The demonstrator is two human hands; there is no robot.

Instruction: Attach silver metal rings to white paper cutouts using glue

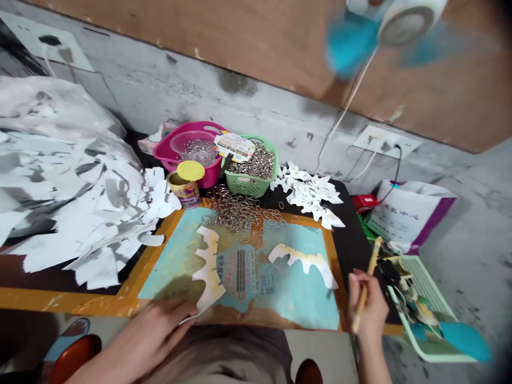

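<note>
My left hand (pixel 170 325) is at the near edge of the table, its fingers closed on the near end of a white, notched cut-out strip (pixel 208 261). The strip's far part lies on the light-blue work sheet (pixel 164 272), with yellowish smears on it. In my right hand (pixel 368 305), right of the sheet, I grip a thin wooden stick (pixel 371 264) stained yellow; whether it has bristles is not clear. A second notched white strip (pixel 306 258) lies on the sheet's right half. Behind both strips is a heap of metal rings (pixel 238 209).
A pile of white scraps (pixel 96 213) covers the left. Behind stand an open tin (pixel 184 193), a pink basket (pixel 208 178) and a green basket (pixel 250 185) of metal rings. Finished-looking white cut-outs (pixel 308 192) lie back right. A fan (pixel 406 26) spins overhead; a pale-green tray (pixel 434 290) is far right.
</note>
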